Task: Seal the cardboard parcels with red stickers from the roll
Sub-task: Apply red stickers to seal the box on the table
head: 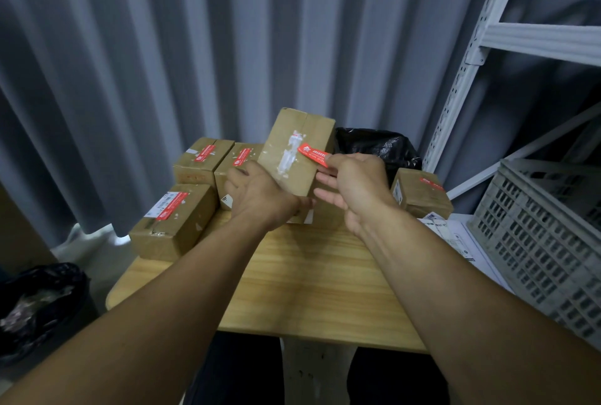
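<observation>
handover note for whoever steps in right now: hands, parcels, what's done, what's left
Left grip holds the tilted parcel up above the table.
Right grip pinches a red sticker, whose free end is over that parcel's upper face; it seems not yet pressed flat.
Done: stickers are on the back-left parcel, middle parcel, front-left parcel and right parcel.
Left: press this sticker down and set the parcel with the others. The sticker roll is not in view.
</observation>
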